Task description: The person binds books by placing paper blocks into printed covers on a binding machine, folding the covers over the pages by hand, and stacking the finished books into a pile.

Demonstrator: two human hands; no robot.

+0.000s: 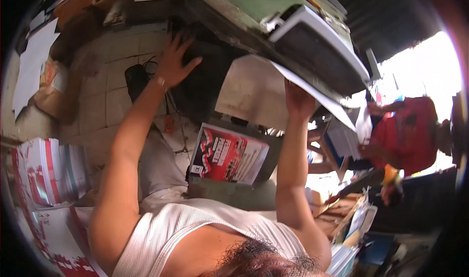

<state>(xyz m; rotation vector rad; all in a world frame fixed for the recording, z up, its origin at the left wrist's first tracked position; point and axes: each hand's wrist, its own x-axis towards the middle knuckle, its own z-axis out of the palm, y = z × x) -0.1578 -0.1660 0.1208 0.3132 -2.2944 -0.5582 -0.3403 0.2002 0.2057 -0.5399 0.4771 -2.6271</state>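
Both hands are stretched forward from the person's body, and they are well apart from each other. Left hand [175, 64] is wide open, with the fingers and the thumb spread, and it holds nothing; it is above a dark area beside the tiled floor [110, 57]. Right hand [299, 101] is at the white sheet [320, 98], close to its underside, and its fingers are partly hidden, so I cannot tell if they grip the sheet or only touch it. This sheet is located below the dark grey tray [317, 49] of a green machine [246, 5], and it slopes down to the right. Between the two forearms stands a beige panel [251, 88], and nearer to the body lies a printed sheet [232, 155], red and white, on a greenish surface [229, 194]. On the left side there are stacks of printed papers [46, 172], also in red and white. On the right side, a co-worker in a red shirt [405, 135] is near a bundle of papers [343, 137].
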